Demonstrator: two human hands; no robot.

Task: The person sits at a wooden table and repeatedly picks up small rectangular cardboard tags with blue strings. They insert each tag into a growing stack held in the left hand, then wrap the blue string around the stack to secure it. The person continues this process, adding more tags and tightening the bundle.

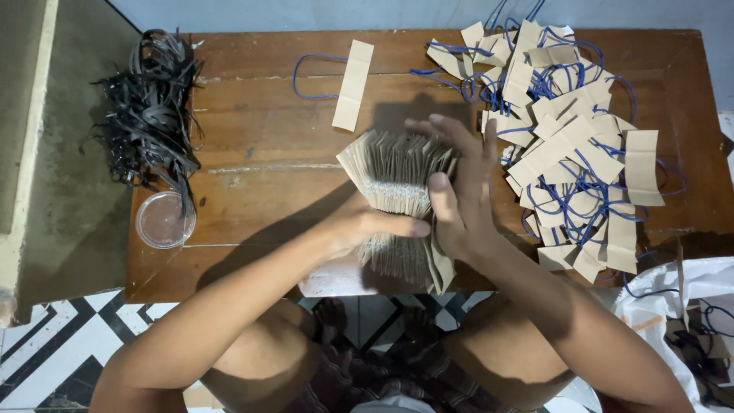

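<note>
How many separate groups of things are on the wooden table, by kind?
Fanned stack of brown paper strips, held in both hands: 1
Heap of paper strips with blue cord loops: 1
Lone strip with blue cord loop: 1
Bundle of black straps: 1
Clear round lid: 1
Total: 5

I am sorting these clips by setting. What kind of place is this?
Probably a small home workshop: a worn wooden table on a tiled floor, a heap of paper strips with blue cord loops, and black strips.

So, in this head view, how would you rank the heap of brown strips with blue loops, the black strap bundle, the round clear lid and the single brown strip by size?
1. Heap of brown strips.
2. Black strap bundle.
3. Round clear lid and single brown strip: look about alike, unranked.
</note>
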